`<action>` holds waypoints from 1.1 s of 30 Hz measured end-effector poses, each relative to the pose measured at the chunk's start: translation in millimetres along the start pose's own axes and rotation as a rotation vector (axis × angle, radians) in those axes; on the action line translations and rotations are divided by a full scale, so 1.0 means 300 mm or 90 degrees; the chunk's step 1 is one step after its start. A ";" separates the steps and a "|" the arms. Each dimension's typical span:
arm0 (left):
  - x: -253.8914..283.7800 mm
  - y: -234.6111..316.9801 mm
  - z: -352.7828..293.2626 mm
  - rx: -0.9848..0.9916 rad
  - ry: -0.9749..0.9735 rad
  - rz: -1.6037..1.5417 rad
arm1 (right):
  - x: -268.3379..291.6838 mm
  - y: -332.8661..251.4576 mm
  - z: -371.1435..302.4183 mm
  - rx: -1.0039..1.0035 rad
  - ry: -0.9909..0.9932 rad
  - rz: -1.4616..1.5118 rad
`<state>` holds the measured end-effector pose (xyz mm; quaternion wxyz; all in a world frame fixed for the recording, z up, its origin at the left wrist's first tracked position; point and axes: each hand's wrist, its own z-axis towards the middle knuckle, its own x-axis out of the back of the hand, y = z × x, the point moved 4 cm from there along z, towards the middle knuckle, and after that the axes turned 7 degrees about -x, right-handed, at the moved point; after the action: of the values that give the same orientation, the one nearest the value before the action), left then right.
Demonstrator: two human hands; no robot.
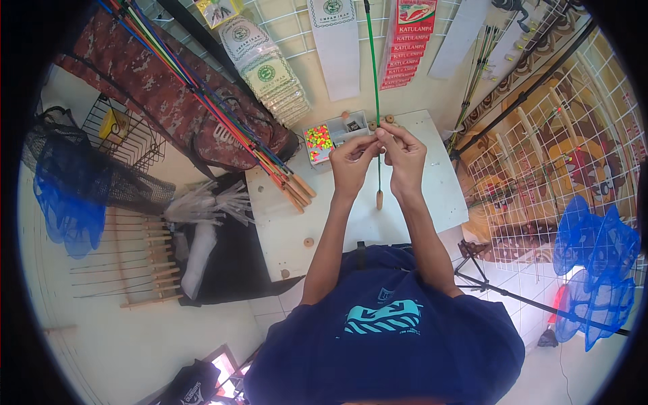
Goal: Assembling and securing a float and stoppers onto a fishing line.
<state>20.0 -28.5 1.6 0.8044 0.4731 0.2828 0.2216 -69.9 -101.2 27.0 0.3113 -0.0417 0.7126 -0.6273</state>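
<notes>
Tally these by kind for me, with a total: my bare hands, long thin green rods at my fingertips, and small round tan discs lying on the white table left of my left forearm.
Bare left hand and bare right hand: 2
Long thin green rod: 1
Small round tan discs: 2
Total: 5

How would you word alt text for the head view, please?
A person's right hand pinches a thin green rod over a white table, the left hand close against it. To the left are wooden-handled rods and a box of small bright pieces.
</notes>
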 end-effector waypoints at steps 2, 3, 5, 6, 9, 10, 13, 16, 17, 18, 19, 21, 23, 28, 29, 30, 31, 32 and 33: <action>-0.003 -0.003 0.001 0.004 -0.011 0.006 | 0.001 0.004 0.004 0.003 -0.016 0.001; -0.004 -0.003 0.002 -0.003 -0.005 0.000 | 0.001 -0.002 0.002 0.033 -0.001 -0.006; -0.006 -0.004 0.003 -0.011 0.002 -0.005 | -0.004 -0.007 -0.004 0.064 0.013 -0.013; -0.009 -0.004 0.004 -0.012 0.004 -0.008 | -0.006 -0.011 -0.007 0.075 0.033 -0.026; -0.006 -0.004 0.000 0.000 -0.007 -0.003 | -0.008 -0.029 -0.012 0.074 0.070 -0.027; -0.004 -0.005 -0.001 0.014 -0.018 0.006 | -0.006 -0.030 -0.012 0.061 0.086 -0.016; 0.004 -0.012 0.005 0.028 -0.001 0.010 | 0.002 -0.066 0.022 0.182 0.052 -0.108; 0.013 -0.015 0.008 0.025 0.002 0.010 | 0.014 -0.169 0.040 0.236 0.030 -0.154; 0.014 -0.015 0.009 0.022 0.003 0.010 | 0.012 -0.213 0.053 0.279 0.029 -0.152; 0.019 -0.019 0.009 0.020 0.005 0.006 | 0.004 -0.261 0.059 0.281 0.025 -0.150; 0.018 -0.022 0.008 0.017 0.006 0.000 | -0.004 -0.313 0.063 0.247 -0.005 -0.087; 0.016 -0.022 0.008 0.007 0.008 -0.002 | -0.013 -0.404 0.076 0.215 -0.039 -0.022; 0.017 -0.020 0.006 -0.002 0.010 -0.005 | -0.022 -0.492 0.085 0.307 -0.069 -0.002; -0.003 -0.013 0.007 0.011 -0.010 0.003 | -0.069 -0.670 0.074 0.436 -0.135 0.101; -0.006 -0.011 0.003 0.015 -0.010 0.007 | -0.091 -0.676 0.069 0.408 -0.148 0.037; -0.011 -0.010 0.003 0.011 -0.012 0.006 | -0.110 -0.674 0.067 0.380 -0.158 -0.028; -0.015 -0.009 0.004 0.003 -0.002 0.011 | -0.123 -0.658 0.070 0.360 -0.162 -0.094; -0.016 -0.007 0.003 -0.004 0.007 0.015 | -0.134 -0.627 0.071 0.325 -0.178 -0.110; -0.023 -0.001 0.003 0.004 0.000 0.008 | -0.138 -0.606 0.075 0.322 -0.174 -0.148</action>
<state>15.3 -33.6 3.3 0.8016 0.4771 0.2810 0.2256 -85.7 -140.2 210.1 0.3308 -0.1280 0.4760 -0.8048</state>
